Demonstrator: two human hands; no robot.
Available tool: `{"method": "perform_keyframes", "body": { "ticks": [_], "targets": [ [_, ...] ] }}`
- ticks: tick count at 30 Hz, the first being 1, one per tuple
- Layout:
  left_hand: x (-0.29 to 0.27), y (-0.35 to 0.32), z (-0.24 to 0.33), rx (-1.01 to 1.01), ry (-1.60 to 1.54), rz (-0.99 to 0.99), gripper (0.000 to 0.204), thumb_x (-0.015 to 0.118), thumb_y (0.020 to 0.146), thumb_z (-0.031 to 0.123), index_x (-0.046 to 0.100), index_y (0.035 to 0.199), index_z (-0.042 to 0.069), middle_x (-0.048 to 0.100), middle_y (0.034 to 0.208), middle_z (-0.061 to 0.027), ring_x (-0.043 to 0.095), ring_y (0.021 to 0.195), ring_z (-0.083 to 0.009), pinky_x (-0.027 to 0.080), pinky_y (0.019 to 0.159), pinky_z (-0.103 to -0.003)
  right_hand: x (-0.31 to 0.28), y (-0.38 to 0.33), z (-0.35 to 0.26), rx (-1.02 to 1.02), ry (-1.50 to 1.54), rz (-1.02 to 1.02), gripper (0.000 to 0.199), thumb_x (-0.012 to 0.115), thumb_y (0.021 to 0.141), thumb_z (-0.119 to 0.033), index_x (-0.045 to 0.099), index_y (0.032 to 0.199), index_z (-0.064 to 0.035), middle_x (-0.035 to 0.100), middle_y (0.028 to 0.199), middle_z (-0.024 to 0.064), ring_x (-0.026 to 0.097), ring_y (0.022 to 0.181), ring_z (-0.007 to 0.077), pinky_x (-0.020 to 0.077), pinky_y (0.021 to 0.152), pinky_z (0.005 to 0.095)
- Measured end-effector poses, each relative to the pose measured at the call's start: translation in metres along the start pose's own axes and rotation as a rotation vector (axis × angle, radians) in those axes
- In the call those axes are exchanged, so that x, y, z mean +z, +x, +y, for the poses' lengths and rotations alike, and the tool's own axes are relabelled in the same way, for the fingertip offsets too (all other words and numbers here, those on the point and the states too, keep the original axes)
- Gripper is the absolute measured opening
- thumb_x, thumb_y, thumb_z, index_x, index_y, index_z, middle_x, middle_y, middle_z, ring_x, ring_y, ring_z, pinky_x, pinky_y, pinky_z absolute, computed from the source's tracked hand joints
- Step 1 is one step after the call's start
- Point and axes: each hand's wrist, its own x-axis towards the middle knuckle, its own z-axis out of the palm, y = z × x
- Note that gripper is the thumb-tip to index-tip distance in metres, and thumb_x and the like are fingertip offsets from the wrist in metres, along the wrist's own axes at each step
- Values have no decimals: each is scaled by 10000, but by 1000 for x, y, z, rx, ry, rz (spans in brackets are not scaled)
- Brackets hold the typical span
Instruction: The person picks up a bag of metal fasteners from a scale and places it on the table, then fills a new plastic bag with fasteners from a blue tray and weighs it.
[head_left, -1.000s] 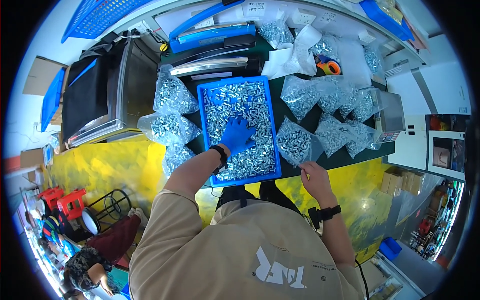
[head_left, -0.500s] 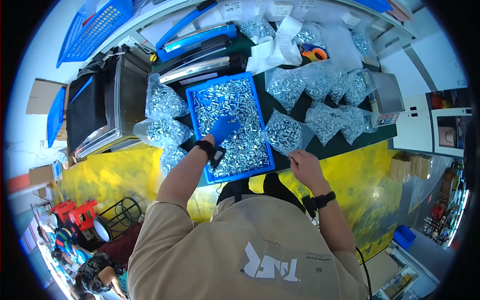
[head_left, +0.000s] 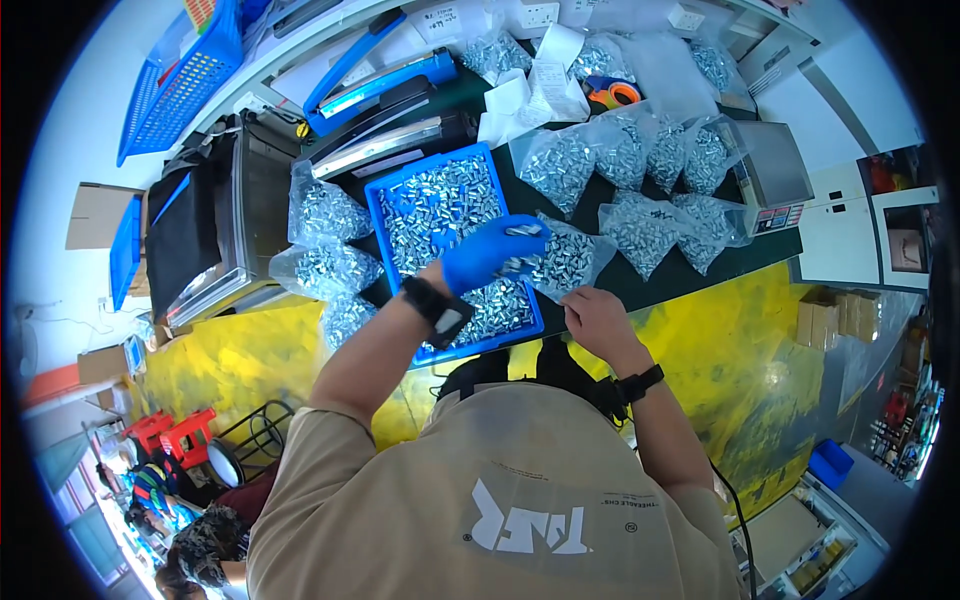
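My left hand [head_left: 486, 256], in a blue glove, is closed around a handful of small silver cylindrical metal fasteners, some showing at its fingertips. It is above the right side of a blue plastic tray [head_left: 480, 347], beside the mouth of a clear plastic bag [head_left: 570, 262]. That bag is partly filled with the same fasteners and lies against the tray's right edge. Bare, my right hand [head_left: 602, 325] pinches the bag's near edge. Loose fasteners [head_left: 425, 205] cover much of the tray, with patches of blue bottom showing.
Several filled bags [head_left: 645, 235] lie to the right, and more bags [head_left: 325, 265] stack at the left. Behind the tray are blue and black bag sealers [head_left: 385, 90], white paper [head_left: 550, 80] and an orange tape roll [head_left: 622, 94]. A scale [head_left: 775, 180] stands far right.
My left hand has risen from the fasteners in the tray and moved right to the bag's mouth, now with fasteners in it. My right hand keeps its pinch on the bag.
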Motion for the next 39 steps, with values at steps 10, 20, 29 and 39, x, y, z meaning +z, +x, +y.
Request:
{"method": "perform_keyframes", "body": {
  "ticks": [10,20,29,39],
  "targets": [
    [6,37,-57,364,758,328,281,636,926,215,679,1107,5,711,969,-134,688,854,-286,535,771,-344,0,-2,2,15,-42,-15,132,622,807,-68,693,915,-40,672,925,122,648,819,326,537,731,407],
    [-117,-48,-196,340,1541,996,731,692,856,419,433,1439,64,426,1460,-212,388,1338,-446,296,1120,-537,-1,4,-2,70,-32,57,155,626,826,-60,675,973,-44,661,970,119,652,849,338,542,742,413],
    [-82,-41,-171,43,1484,830,876,664,794,614,376,1504,189,317,1540,-184,272,1401,-456,211,1136,-613,-2,4,-1,124,-21,-70,97,659,836,-93,681,916,-43,650,916,120,651,827,342,538,713,414],
    [-91,-18,-157,-11,1463,864,645,692,798,512,536,1361,237,418,1449,-180,392,1282,-452,371,1007,-591,5,10,-6,119,-125,-78,129,669,853,-165,681,892,-43,624,861,121,634,812,328,522,697,417]
  ]
}}
